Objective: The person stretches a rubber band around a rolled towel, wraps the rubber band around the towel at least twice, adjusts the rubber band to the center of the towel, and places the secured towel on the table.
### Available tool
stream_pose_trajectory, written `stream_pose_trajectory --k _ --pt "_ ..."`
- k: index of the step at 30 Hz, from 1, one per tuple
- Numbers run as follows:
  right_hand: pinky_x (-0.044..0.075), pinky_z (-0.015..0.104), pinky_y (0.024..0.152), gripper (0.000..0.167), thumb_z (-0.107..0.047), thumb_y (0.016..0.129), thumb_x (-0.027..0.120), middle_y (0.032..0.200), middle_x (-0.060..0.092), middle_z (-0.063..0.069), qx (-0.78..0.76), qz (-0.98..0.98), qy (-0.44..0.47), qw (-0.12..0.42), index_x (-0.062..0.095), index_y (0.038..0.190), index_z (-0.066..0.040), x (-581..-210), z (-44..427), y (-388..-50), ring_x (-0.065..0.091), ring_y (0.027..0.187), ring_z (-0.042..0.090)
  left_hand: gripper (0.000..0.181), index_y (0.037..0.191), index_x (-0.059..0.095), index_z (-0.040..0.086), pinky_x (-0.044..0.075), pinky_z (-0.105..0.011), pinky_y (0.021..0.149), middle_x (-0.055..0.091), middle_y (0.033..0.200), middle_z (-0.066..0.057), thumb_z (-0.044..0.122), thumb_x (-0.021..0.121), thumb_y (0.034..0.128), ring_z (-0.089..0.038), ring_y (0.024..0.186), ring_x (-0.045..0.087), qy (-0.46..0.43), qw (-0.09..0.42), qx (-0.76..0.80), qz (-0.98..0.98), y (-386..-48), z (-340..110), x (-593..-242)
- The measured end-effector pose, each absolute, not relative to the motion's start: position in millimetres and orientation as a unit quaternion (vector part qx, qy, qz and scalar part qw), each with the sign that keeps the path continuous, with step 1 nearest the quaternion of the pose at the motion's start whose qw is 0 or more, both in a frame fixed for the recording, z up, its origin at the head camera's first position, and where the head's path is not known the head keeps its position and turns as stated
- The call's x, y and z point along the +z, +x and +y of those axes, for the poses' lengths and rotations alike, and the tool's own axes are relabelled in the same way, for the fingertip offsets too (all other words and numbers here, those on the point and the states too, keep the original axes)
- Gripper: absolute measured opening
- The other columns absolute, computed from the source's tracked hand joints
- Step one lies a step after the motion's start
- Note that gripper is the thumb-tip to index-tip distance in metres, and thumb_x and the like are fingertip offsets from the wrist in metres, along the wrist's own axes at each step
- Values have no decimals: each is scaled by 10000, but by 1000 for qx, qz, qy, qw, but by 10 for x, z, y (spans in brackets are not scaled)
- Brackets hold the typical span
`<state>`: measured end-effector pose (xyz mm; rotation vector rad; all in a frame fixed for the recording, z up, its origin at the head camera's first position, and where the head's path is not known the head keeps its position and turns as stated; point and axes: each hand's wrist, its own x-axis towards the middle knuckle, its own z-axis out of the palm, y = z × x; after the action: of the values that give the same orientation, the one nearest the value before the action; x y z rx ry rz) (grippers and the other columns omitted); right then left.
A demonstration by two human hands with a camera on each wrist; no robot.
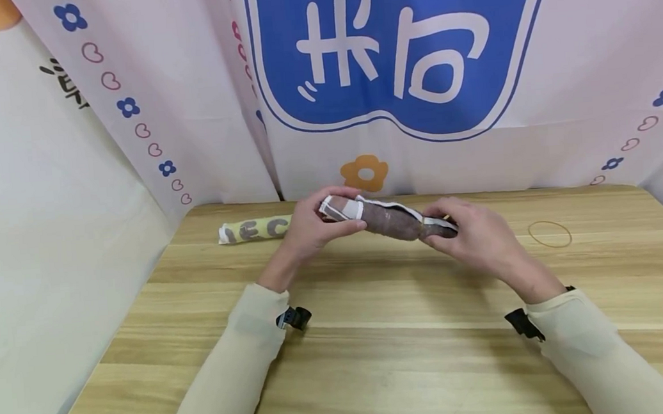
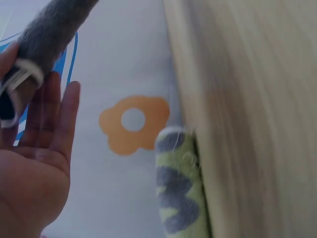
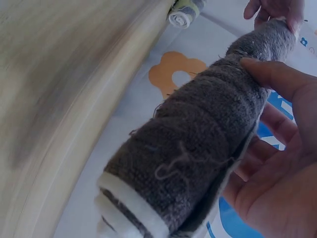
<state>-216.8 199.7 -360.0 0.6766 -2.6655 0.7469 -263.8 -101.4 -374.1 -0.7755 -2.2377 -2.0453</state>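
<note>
A rolled dark grey-brown towel [image 1: 389, 221] with white edging is held up above the table between both hands. My left hand [image 1: 308, 226] holds its left end, thumb on the near side and fingers behind. My right hand [image 1: 474, 232] grips the other end, thumb and fingers on opposite sides of the roll. Close to the right fingers, a thin yellowish rubber band [image 1: 422, 227] circles the roll, which narrows there. In the right wrist view the towel's coiled white-edged end [image 3: 131, 208] faces the camera, and loose threads show on the pile.
A second rolled towel [image 1: 252, 230], yellow-green with grey letters, lies at the table's back left, partly behind my left hand. Another rubber band [image 1: 549, 234] lies to the right on the wooden table [image 1: 377, 364]. A printed white curtain [image 1: 316, 157] hangs along the back edge.
</note>
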Motion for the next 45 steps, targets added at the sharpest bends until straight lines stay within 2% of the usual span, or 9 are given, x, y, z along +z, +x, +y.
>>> stream_pose_trajectory --k 3,7,11,14,20,24,32,36,45 --pt "529 531 762 291 -180 879 852 1078 763 53 246 -928 239 148 750 1150 -149 -3605 2013 -2173 699 909 274 406 1205 737 81 569 -325 702 681 1211 -100 55 898 833 -260 946 642 -254 2 -616 -745 -2637 -1043 -3715" --pt "538 553 770 300 -182 873 852 1124 760 76 224 -932 241 149 740 1151 -154 -3601 2029 -2180 714 957 307 376 1144 745 87 580 -355 775 708 1191 -41 70 926 814 -227 982 652 -281 19 -538 -794 -2635 -1053 -3670" --pt "544 571 757 313 -180 868 852 1154 749 87 205 -937 240 148 736 1158 -155 -3592 2043 -2178 719 977 335 383 1174 777 97 561 -344 806 743 1152 -19 96 927 822 -171 950 660 -334 63 -412 -846 -2633 -1028 -3638" --pt "546 570 739 305 -175 863 856 1143 749 73 195 -938 243 149 738 1144 -158 -3593 2042 -2174 724 959 331 408 1206 798 127 547 -332 760 744 1098 -15 175 933 825 -162 888 653 -353 92 -317 -876 -2611 -991 -3628" --pt "552 565 736 304 -171 857 873 1128 762 78 181 -938 255 151 743 1132 -159 -3612 2042 -2169 732 951 325 414 1168 804 156 542 -329 750 735 1064 13 300 952 809 -156 891 672 -331 89 -215 -914 -2577 -879 -3631" --pt "562 563 753 319 -167 850 886 1129 770 91 175 -940 253 148 753 1139 -140 -3624 2047 -2176 736 972 341 373 1137 795 133 554 -340 775 762 1071 1 276 935 822 -163 900 698 -340 94 -195 -915 -2575 -836 -3641" --pt "559 571 747 311 -186 878 874 1154 772 86 169 -944 244 145 761 1165 -147 -3632 2018 -2190 739 985 352 337 1124 793 137 544 -328 736 765 1030 12 266 914 837 -140 832 672 -341 113 -193 -913 -2572 -854 -3707" --pt "556 565 714 318 -185 880 873 1166 774 91 162 -946 239 145 757 1174 -146 -3623 2014 -2187 743 974 362 355 1146 789 138 552 -348 751 768 1064 3 284 911 846 -155 866 686 -340 117 -189 -913 -2565 -845 -3719" --pt "555 583 746 328 -180 899 857 1198 764 116 162 -947 234 148 746 1205 -138 -3597 2029 -2189 734 1012 388 383 1170 785 144 563 -378 795 769 1109 -5 305 915 848 -188 945 705 -330 122 -192 -916 -2550 -809 -3694"
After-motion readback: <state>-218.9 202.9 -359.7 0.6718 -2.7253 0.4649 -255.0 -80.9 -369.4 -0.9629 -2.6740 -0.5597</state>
